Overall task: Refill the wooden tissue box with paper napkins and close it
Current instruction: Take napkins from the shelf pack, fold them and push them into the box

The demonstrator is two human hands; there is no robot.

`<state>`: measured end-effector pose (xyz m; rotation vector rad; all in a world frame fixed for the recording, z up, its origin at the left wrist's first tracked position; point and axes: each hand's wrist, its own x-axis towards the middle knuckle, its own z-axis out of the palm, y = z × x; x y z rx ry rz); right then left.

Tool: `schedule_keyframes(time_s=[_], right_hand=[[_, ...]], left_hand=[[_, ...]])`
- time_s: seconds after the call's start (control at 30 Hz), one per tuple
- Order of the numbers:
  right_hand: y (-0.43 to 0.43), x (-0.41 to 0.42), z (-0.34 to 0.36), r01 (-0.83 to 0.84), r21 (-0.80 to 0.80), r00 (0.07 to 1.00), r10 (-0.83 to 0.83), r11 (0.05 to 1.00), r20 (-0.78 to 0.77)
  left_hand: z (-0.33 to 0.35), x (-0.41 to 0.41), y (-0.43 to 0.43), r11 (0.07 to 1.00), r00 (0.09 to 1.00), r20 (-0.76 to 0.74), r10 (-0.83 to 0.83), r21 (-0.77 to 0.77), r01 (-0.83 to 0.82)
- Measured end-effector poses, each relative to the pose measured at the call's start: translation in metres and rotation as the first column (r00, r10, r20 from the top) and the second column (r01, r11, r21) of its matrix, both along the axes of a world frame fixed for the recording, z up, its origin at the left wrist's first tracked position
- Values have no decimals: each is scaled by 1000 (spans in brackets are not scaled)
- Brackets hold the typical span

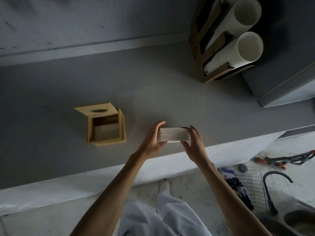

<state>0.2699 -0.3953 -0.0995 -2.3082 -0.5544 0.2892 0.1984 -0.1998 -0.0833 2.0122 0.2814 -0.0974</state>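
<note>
On the grey counter: a napkin stack (173, 135) squeezed between two hands.

Left hand (153, 140) clasps the stack's left edge and right hand (194, 142) presses its right edge, both gripping it near the counter's front edge. The wooden tissue box (106, 127) stands well apart to the left, its slotted lid (97, 110) swung up and open, cavity apparently empty. The loose sheets are likely to fan or slip if the grip slackens in transit, and a skewed stack could catch on the box's rim and crumple.
</note>
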Motion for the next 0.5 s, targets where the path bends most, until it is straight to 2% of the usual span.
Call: schedule_keyframes(time_s=[0.1, 0.27, 0.37, 0.5], right_hand=[[1, -3, -7, -29, -77, 999, 26, 997, -35], [9, -9, -7, -57, -150, 997, 49, 987, -54], [8, -7, -7, -72, -146, 996, 63, 987, -64], [7, -4, -3, -44, -60, 997, 40, 997, -71]], left_hand=[[-10, -2, -4, 997, 997, -74, -37, -68, 32], [-11, 1, -12, 994, 999, -41, 28, 107, -24], [-10, 0, -10, 993, 999, -13, 39, 113, -38], [-12, -1, -5, 983, 999, 7, 40, 178, -41]])
